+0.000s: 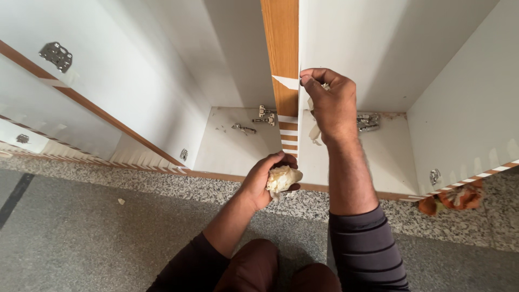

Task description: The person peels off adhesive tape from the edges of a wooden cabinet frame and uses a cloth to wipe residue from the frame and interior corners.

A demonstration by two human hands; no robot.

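My right hand (331, 103) is raised against the wood-coloured front edge of the cabinet's upright divider (281, 59), pinching a strip of pale masking tape (314, 130) that hangs down from my fingers. White tape pieces (287, 133) still cross the divider edge below. My left hand (266, 181) is lower, closed around a crumpled ball of peeled tape (283, 177), just in front of the cabinet's bottom edge.
Loose metal hinges (266, 114) lie on the white cabinet floor left of the divider, more hinge hardware (367, 122) to the right. A hinge plate (56, 55) is on the left panel. An orange rag (459, 199) lies on the granite floor at right.
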